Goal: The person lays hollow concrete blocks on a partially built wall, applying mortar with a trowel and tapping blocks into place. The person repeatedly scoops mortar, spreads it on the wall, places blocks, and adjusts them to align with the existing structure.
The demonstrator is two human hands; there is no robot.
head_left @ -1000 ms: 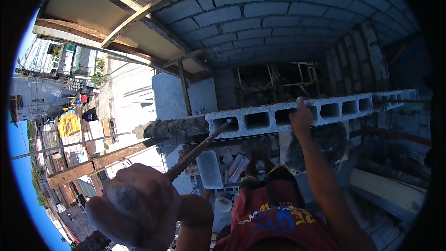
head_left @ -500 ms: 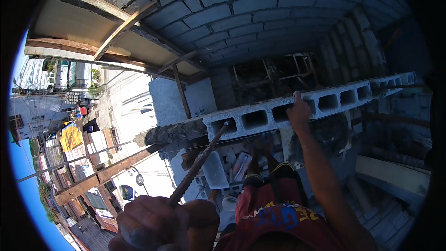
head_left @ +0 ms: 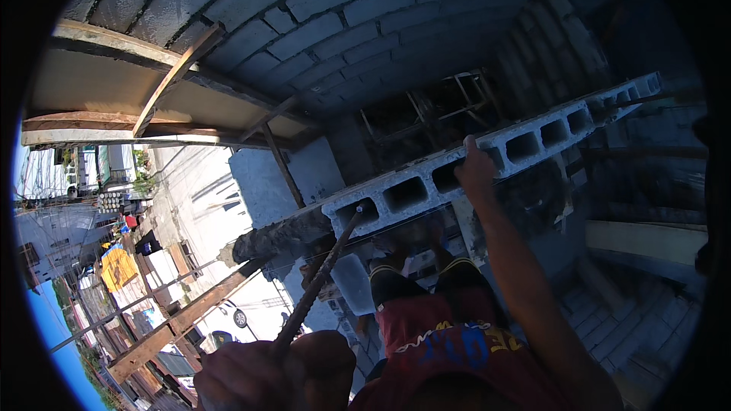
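Note:
My left hand (head_left: 263,373) is closed in a fist around a ridged steel reinforcing bar (head_left: 312,289), low in the picture. The bar slants up and to the right, and its far end shows over the first hollow of a grey concrete block row (head_left: 373,196). Whether that end touches the block cannot be told. My right hand (head_left: 478,171) grips the row farther along. One finger lies over its far edge; the other fingers curl at a hollow and are partly hidden. Rough mortar (head_left: 278,240) covers the ledge at the row's left end.
Beyond the row rises a block wall (head_left: 320,34). Wooden beams (head_left: 177,80) frame a panel at upper left, and a long timber (head_left: 183,320) crosses at lower left. Sunlit street (head_left: 202,175) lies far below. A bucket-like pale object (head_left: 352,283) is below the row.
My view has turned, so the row now tilts more steeply up to the right. Both hands keep their grip; the bar end stays at the same hollow.

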